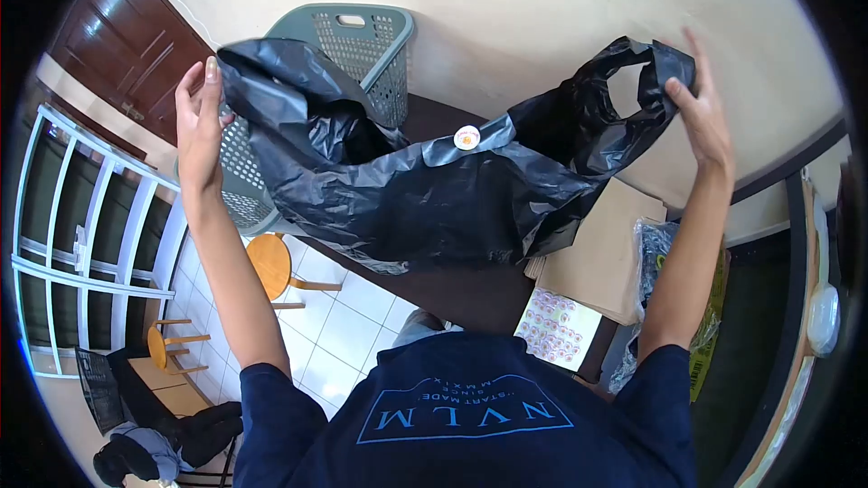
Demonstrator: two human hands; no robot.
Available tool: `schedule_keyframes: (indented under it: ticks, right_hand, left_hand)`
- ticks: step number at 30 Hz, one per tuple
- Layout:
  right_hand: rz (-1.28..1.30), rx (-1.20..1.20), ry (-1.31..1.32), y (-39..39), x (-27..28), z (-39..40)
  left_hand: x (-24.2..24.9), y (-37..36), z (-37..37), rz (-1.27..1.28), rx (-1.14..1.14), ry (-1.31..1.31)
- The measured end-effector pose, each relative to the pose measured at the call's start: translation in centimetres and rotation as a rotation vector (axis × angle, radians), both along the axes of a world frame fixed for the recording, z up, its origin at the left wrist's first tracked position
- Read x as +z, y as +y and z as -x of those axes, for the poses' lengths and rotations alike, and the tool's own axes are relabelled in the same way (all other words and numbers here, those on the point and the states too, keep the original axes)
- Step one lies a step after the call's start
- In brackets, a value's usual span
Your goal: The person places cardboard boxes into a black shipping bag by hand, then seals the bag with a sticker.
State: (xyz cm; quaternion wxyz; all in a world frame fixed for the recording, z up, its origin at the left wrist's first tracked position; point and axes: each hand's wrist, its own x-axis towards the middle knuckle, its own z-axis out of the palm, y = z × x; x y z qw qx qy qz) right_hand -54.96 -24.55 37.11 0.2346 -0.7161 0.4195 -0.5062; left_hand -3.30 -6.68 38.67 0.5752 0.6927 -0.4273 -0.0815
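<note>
A black plastic bag (pixel 407 208) with handle loops is stretched in the air between my two hands, its mouth facing up. A round white sticker (pixel 467 137) with an orange print sits on the middle of its upper edge. My left hand (pixel 201 117) grips the bag's left handle, thumb up and fingers curled, partly hidden by the plastic. At the other side, my right hand (pixel 703 122) pinches the right handle with the thumb in front; one finger points upward. Light shows through the opening of the right loop.
A grey-green laundry basket (pixel 398 81) stands behind the bag on the left. Beneath is a dark table (pixel 452 294), with a sheet of round stickers (pixel 558 327), brown cardboard (pixel 597 262) and clear plastic packaging (pixel 653 239) at right. Wooden stools (pixel 269 267) stand on the tiled floor.
</note>
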Motion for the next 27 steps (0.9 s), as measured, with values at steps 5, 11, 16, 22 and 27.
schedule_keyframes:
  ticks: [5, 11, 16, 22, 27]
  right_hand:
    - [-0.284, 0.449, -0.450, -1.2, -2.1, -1.2]
    - [-0.244, 0.412, -0.352, -1.6, -1.5, -2.4]
    - [-0.082, 0.383, -0.486, 1.1, 1.2, -5.8]
    - [-0.098, 0.424, -0.486, 0.0, 0.3, -4.2]
    - [-0.125, 0.442, -0.532, -0.4, 0.0, -3.9]
  left_hand:
    - [-0.9, -0.8, -2.2, 0.044, -0.216, 0.220]
    - [0.6, -0.2, -1.0, 0.082, -0.519, 0.216]
    - [2.0, -0.5, 0.0, 0.131, -0.511, 0.215]
    - [1.1, 1.5, 0.5, -0.041, -0.475, -0.124]
    - [1.3, 0.9, 0.7, -0.027, -0.303, 0.081]
